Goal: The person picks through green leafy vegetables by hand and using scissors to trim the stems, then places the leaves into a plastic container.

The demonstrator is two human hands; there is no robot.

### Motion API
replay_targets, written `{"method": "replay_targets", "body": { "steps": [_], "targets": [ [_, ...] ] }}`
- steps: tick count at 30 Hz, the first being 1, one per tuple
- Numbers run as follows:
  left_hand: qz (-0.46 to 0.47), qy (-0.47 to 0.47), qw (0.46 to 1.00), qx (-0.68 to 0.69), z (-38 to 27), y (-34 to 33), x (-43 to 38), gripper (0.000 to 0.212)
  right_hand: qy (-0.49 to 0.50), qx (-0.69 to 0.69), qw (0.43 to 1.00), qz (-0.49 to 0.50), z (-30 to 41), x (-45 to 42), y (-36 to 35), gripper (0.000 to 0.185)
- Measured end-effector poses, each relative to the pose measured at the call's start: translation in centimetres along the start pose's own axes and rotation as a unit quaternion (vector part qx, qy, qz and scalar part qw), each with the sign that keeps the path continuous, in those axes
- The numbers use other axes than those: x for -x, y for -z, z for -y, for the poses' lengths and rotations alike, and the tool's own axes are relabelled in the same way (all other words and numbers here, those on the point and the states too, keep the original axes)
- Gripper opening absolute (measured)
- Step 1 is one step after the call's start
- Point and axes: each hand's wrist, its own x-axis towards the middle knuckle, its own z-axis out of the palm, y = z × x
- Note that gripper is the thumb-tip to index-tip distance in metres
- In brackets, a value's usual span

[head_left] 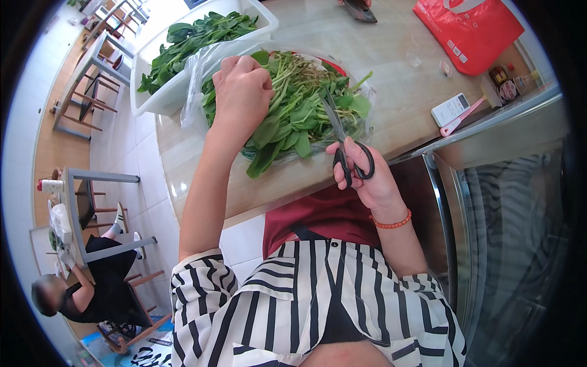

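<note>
A heap of leafy greens with long stems (293, 110) lies on the table, spread over a clear plastic bag (195, 91). Over the left part of this heap is my left hand (243, 89), its back towards me and its fingers curled. The fingertips are hidden, so whether they grip any stems is unclear. My right hand (367, 169) holds black-handled scissors (337, 121), fingers through the loops. Their blades point away from me over the right side of the heap. Behind my left hand, a white plastic tub (163, 98) contains more leafy greens (206, 36).
At the right stand a red bag (477, 36), a white remote control (450, 110), a pink-handled tool (463, 118) and small bottles (500, 75). Someone's hand touches a phone (360, 10) at the far edge. Another person (110, 284) sits at a table on the left.
</note>
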Motion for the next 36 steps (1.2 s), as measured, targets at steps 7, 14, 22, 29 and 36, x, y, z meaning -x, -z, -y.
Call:
{"method": "replay_targets", "body": {
  "steps": [7, 14, 22, 29, 36],
  "targets": [
    [0.034, -0.051, 0.997, 0.042, -3.5, -0.8, 1.9, 0.012, 0.006, -0.01, 1.0, 0.009, -0.2, 1.0, 0.3, 0.044],
    [0.033, -0.014, 0.999, 0.025, -2.5, -2.1, 1.1, 0.007, 0.03, -0.028, 0.998, 0.039, -0.2, 2.7, -0.4, 0.044],
    [0.161, 0.243, 0.902, 0.318, 0.3, 2.6, -2.9, 0.017, 0.065, -0.019, 0.996, 0.065, 0.1, 3.0, 0.0, 0.041],
    [0.218, 0.329, 0.815, 0.425, 1.8, 3.8, -3.0, 0.013, 0.054, -0.032, 0.995, 0.074, 0.1, 2.7, 0.0, 0.037],
    [0.206, 0.331, 0.804, 0.448, 1.7, 4.2, -2.6, 0.015, 0.035, -0.039, 0.995, 0.08, 0.2, 2.7, -0.4, 0.034]
  ]
}}
